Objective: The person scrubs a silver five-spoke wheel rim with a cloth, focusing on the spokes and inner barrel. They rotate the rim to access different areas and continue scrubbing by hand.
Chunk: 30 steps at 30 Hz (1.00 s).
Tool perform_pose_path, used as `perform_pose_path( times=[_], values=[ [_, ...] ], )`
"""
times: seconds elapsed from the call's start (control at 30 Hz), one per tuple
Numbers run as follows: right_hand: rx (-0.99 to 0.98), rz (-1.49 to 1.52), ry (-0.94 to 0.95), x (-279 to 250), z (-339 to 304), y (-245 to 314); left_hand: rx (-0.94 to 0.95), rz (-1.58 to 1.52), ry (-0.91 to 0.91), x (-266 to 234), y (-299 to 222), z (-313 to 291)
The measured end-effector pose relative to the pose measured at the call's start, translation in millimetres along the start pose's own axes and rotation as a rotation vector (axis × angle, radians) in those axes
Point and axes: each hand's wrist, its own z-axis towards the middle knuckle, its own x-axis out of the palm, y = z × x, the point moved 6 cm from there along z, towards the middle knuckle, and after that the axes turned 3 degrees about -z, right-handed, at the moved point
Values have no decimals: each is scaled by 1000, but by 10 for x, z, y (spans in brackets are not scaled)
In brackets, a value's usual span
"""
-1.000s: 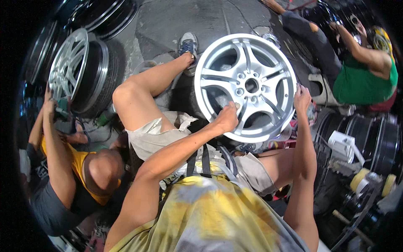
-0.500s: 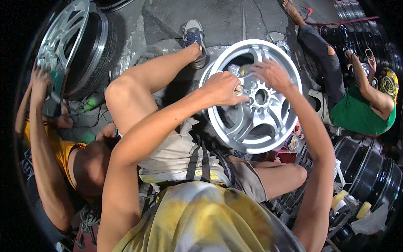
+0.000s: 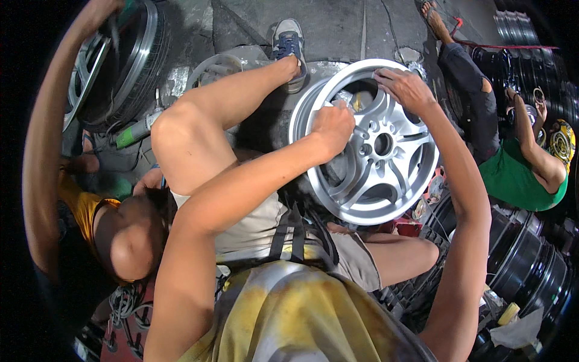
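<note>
A silver alloy wheel rim [image 3: 356,212] leans in front of me, its spoked face and centre hole toward me. My left hand [image 3: 335,128] is closed in a fist at a spoke on the rim's left side; what is in its fingers is hidden. My right hand [image 3: 405,90] rests at the upper spoke, near the top edge of the rim, with its fingers stretched and nothing seen in them.
At left, a co-worker's arm [image 3: 45,157] reaches past a spoked wheel and a tyre [image 3: 154,54]. A green-and-grey power tool [image 3: 139,130] lies near my knee. On the right sit another person in green [image 3: 531,175] and several black rims [image 3: 531,259].
My right hand has moved up toward the rim's top edge. My left fist has turned, and the small tan thing seen in it is now hidden. The co-worker's arm at left has risen.
</note>
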Motion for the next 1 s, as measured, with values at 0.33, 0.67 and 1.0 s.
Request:
perform_pose_path(
  times=[0.33,0.67,1.0],
  values=[
    [158,765,-107,36,-154,1006,1,74,105,-133,-39,-79],
    [-19,-68,16,-15,96,29,-46,184,25,-313,-151,-212],
    [439,768,-123,105,132,1164,468,-276,126,-662,-908,-895]
  ],
)
